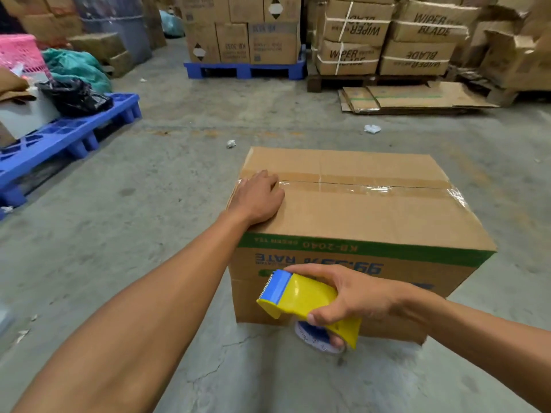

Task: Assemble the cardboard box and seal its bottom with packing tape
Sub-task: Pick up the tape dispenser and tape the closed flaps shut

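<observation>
A brown cardboard box (372,216) stands on the concrete floor with its printing upside down, flaps folded flat on top. A strip of clear packing tape (372,187) runs along the centre seam from the left edge to the right edge and down the right side. My left hand (256,198) lies palm down on the box's top left corner, fingers over the tape's left end. My right hand (354,296) grips a yellow and blue tape dispenser (301,296) in front of the box's near side, its toothed blade pointing left, apart from the box top.
A blue plastic pallet (59,138) with bags and a pink basket (18,52) lies at the left. Stacked cartons on another blue pallet (244,70) and a wooden pallet stand behind. Flattened cardboard sheets (417,98) lie at the back right. Paper scraps (372,129) dot the floor.
</observation>
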A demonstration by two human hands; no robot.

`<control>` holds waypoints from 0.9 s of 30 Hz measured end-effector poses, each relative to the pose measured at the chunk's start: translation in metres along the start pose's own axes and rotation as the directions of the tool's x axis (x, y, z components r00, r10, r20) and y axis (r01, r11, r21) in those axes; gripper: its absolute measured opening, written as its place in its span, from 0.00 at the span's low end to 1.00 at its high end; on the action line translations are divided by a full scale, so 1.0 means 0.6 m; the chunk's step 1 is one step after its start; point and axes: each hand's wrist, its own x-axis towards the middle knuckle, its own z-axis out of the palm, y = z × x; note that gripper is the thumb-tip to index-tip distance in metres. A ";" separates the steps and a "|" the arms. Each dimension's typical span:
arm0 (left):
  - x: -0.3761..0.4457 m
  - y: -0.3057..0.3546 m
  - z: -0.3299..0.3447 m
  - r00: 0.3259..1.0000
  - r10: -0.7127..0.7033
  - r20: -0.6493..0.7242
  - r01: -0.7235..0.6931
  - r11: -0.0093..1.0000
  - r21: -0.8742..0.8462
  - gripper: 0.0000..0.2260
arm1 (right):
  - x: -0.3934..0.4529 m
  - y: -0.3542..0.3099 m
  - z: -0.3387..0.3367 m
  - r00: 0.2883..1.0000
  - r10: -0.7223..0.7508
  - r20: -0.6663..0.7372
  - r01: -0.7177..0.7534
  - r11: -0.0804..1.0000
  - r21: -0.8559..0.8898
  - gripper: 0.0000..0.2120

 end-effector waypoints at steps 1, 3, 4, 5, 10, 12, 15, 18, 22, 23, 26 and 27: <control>0.001 -0.003 -0.003 1.000 0.009 0.006 -0.009 1.000 -0.023 0.21 | -0.009 -0.029 -0.006 0.999 -0.007 -0.046 0.003 0.995 -0.099 0.32; 0.001 -0.013 -0.010 1.000 0.014 -0.001 -0.014 0.997 -0.074 0.19 | -0.024 -0.089 -0.030 0.977 -0.051 -0.208 -0.003 0.968 -0.252 0.33; 0.001 -0.021 -0.012 1.000 0.008 -0.011 -0.009 0.994 -0.107 0.19 | -0.028 -0.121 -0.045 0.959 -0.089 -0.271 0.008 0.958 -0.287 0.32; 0.001 -0.025 -0.014 1.000 -0.002 -0.021 -0.001 0.990 -0.141 0.20 | -0.027 -0.152 -0.059 0.945 -0.119 -0.304 0.024 0.954 -0.298 0.32; 0.005 -0.021 -0.013 0.989 -0.104 -0.102 0.075 0.963 -0.259 0.11 | 0.030 -0.277 -0.137 0.908 -0.171 -0.383 0.020 0.929 -0.369 0.29; 0.012 -0.024 -0.013 0.983 -0.134 -0.126 0.083 0.935 -0.345 0.11 | 0.061 -0.308 -0.169 0.902 -0.161 -0.401 -0.027 0.905 -0.425 0.29; 0.028 -0.035 -0.024 0.964 -0.228 -0.139 0.100 0.790 -0.604 0.11 | 0.109 -0.322 -0.202 0.889 -0.152 -0.431 -0.094 0.862 -0.498 0.28; 0.037 -0.039 -0.037 0.948 -0.311 -0.066 0.125 0.554 -0.823 0.16 | 0.147 -0.305 -0.219 0.884 -0.171 -0.436 -0.117 0.820 -0.560 0.25; 0.038 -0.043 -0.054 0.958 -0.285 0.023 0.149 0.426 -0.892 0.17 | 0.160 -0.279 -0.234 0.894 -0.133 -0.429 -0.118 0.851 -0.511 0.24; 0.040 -0.044 -0.057 0.960 -0.275 0.055 0.163 0.384 -0.909 0.17 | 0.158 -0.276 -0.238 0.900 -0.120 -0.418 -0.111 0.866 -0.488 0.24; 0.046 -0.046 -0.062 0.962 -0.248 0.112 0.200 0.369 -0.908 0.17 | 0.149 -0.272 -0.245 0.904 -0.114 -0.411 -0.087 0.893 -0.441 0.22; 0.047 -0.044 -0.063 0.966 -0.231 0.118 0.199 0.366 -0.909 0.16 | 0.146 -0.271 -0.246 0.904 -0.116 -0.411 -0.082 0.897 -0.434 0.21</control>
